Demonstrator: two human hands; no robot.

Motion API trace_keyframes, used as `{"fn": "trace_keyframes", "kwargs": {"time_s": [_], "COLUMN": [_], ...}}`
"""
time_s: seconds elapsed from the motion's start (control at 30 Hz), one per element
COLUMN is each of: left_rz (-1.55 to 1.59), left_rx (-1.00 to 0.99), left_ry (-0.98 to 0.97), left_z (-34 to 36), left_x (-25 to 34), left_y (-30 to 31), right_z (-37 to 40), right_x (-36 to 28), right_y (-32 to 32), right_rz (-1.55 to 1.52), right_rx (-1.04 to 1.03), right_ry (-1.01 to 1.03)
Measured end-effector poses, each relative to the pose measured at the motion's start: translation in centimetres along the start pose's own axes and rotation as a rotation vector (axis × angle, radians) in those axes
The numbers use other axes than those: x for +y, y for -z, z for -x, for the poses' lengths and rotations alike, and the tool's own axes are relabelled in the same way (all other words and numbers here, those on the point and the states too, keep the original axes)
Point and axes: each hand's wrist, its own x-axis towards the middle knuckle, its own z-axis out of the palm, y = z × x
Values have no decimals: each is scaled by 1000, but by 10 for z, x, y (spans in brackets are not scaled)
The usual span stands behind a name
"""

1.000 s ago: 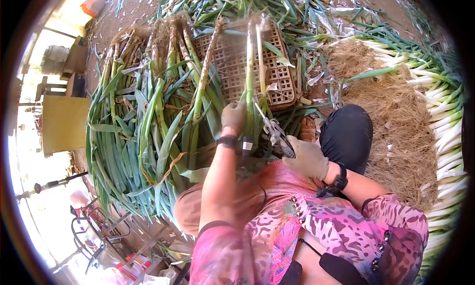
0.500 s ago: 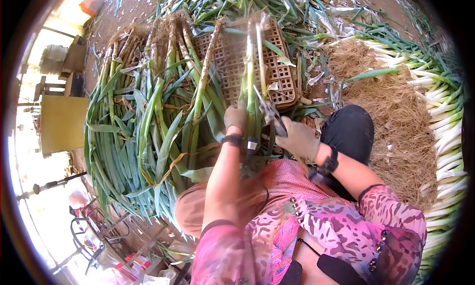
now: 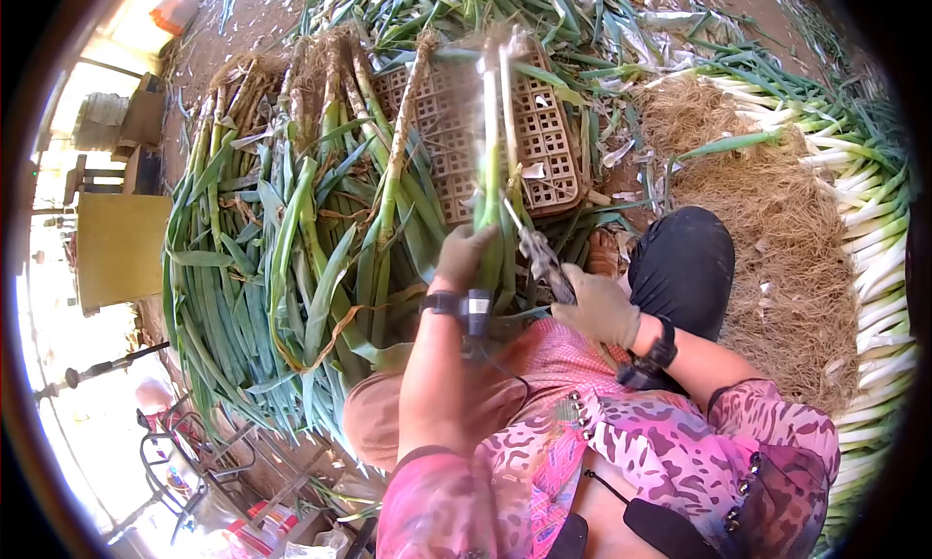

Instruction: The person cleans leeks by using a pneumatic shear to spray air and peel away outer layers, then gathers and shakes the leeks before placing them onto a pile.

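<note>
My left hand [image 3: 464,258], in a thin glove, is closed round the green part of a leek [image 3: 491,137]. Its white shaft stretches away from me over a slatted plastic crate [image 3: 558,161] and is partly blurred. A second thin white stalk [image 3: 509,113] lies just right of it. Gripped in my gloved right hand [image 3: 597,307] is an air blow gun [image 3: 539,253], with its thin nozzle angled up and left, close beside the leek's green part. The nozzle tip does not visibly touch the leek.
Untrimmed leeks [image 3: 282,258] lie heaped on the left, brown roots away from me. Cleaned white leeks [image 3: 874,258] with root mats [image 3: 757,268] line the right side. Leaf scraps [image 3: 573,25] cover the ground beyond the crate. My bent knee [image 3: 684,268] is right of the gun.
My left hand has turned slightly at the wrist. The right hand with the blow gun has shifted a little down and right. More of the held leek's shaft now looks white.
</note>
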Motion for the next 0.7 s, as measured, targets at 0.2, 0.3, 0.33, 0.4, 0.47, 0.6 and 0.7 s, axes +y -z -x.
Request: {"fn": "trace_keyframes", "kwargs": {"time_s": [0.2,0.3,0.33,0.4,0.47,0.6,0.7], "left_rz": [154,179,178,174,155,150,162], "left_rx": [37,108,123,157,163,160,180], "left_ry": [-8,-13,-29,-58,-71,-61,-81], "left_z": [3,7,6,3,1,1,-5], "left_x": [-36,-44,-45,-49,-47,-35,-40], "left_y": [-17,-29,-30,-29,-28,-30,-40], "right_z": [-58,-115,-131,-180,-197,-195,-169], "right_x": [8,-19,-37,-27,-26,-27,-44], "right_y": [15,53,74,80,81,81,87], "right_rz": [-33,9,7,2,92,142,197], "right_rx": [223,134,20,32,94,168,119], "right_ry": [62,62,-84,-168,-128,-122,-69]}}
